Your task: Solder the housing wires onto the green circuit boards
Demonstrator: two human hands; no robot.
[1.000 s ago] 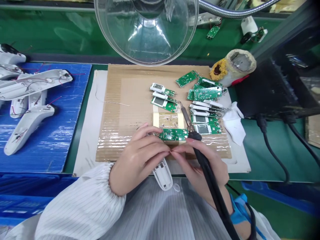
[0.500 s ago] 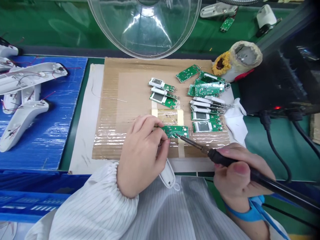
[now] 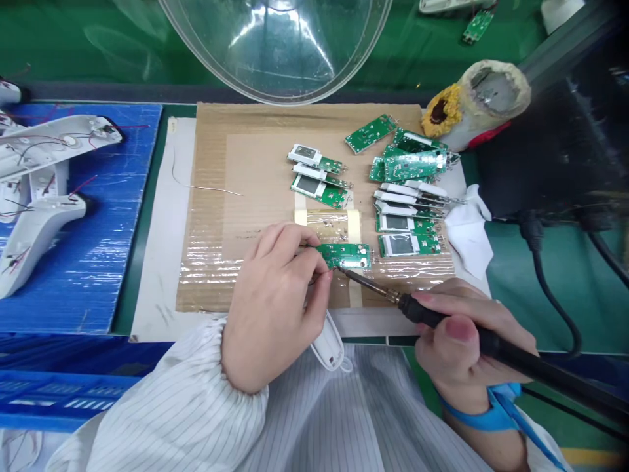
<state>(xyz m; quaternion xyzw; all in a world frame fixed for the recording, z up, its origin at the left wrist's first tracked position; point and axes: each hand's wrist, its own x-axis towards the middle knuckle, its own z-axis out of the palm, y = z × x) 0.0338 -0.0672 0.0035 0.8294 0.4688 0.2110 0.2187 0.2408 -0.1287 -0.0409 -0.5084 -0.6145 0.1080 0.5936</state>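
My left hand is closed at the left end of a green circuit board, its fingertips pinched over the edge. A thin wire seems to run at those fingertips, mostly hidden. Below the hand a white plastic casing sticks out over the table's front edge. In my right hand is a soldering iron, gripped like a pen. Its tip meets the lower edge of the board, close to my left thumb and forefinger.
Boards with small screens lie stacked right on the cardboard, with several more behind. A solder wire lies left. White housings rest on a blue sheet. A clear round shield hangs above; a black box stands right.
The iron's tip has shifted left and slightly down, from the board's face to its lower edge near my left fingertips. My left hand keeps its hold; the whole view has tilted slightly.
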